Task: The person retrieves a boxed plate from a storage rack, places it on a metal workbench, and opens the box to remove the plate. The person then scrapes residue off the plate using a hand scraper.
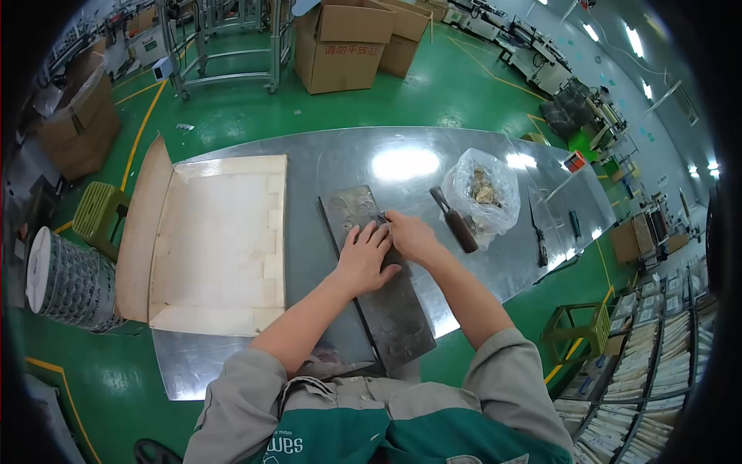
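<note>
A dark grey plate (394, 317) with round marks at its far end lies on the metal table (325, 155). My left hand (363, 259) rests on the plate with its fingers spread. Beside it, my right hand (411, 236) is closed at the plate's right edge, around something I cannot make out. A long thin dark bar (367, 332) runs along the plate's left side. To the right of my right hand lies a wooden-handled tool (459, 228), close to a clear plastic bag (502, 197) with brownish pieces inside.
An open shallow cardboard box (216, 240) covers the table's left part. Scissors (539, 243) and a small dark tool (575, 224) lie at the right. Beyond the table are green stools (99, 216), a perforated drum (77, 278) and large cartons (340, 58).
</note>
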Demonstrator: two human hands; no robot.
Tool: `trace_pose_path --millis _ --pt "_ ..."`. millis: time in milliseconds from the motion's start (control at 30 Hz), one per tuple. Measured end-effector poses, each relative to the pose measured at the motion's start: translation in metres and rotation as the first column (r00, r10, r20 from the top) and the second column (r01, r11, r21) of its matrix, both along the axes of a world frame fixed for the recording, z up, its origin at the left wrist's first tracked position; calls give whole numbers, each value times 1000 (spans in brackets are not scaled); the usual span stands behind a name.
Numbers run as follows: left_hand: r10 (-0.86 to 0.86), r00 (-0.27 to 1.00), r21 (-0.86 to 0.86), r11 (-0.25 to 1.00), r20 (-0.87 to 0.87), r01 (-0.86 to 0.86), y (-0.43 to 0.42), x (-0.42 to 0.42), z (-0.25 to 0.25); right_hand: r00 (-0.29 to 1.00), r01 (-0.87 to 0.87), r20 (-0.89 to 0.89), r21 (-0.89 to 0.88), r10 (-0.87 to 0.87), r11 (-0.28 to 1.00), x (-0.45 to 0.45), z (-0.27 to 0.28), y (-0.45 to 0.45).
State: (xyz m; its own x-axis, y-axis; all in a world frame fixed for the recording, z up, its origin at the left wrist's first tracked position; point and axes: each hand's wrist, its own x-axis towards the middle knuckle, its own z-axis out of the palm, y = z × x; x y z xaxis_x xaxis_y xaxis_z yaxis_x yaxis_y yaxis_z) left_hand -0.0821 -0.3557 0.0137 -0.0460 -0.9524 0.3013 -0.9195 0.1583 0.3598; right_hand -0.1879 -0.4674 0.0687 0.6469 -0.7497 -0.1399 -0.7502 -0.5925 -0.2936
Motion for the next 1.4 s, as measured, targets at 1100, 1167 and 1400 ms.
trace_pose_path --millis 1100,1167,1400 --pt "-16 999 -95 995 -42 12 3 3 0 991 -51 -124 -47 45 998 40 2 -12" --pt "-11 999 -53 999 -30 9 4 2 1 995 -55 -88 -114 45 992 29 -17 -19" --pt "-51 959 -116 993 -277 19 8 4 2 977 -160 141 9 158 987 6 11 8"
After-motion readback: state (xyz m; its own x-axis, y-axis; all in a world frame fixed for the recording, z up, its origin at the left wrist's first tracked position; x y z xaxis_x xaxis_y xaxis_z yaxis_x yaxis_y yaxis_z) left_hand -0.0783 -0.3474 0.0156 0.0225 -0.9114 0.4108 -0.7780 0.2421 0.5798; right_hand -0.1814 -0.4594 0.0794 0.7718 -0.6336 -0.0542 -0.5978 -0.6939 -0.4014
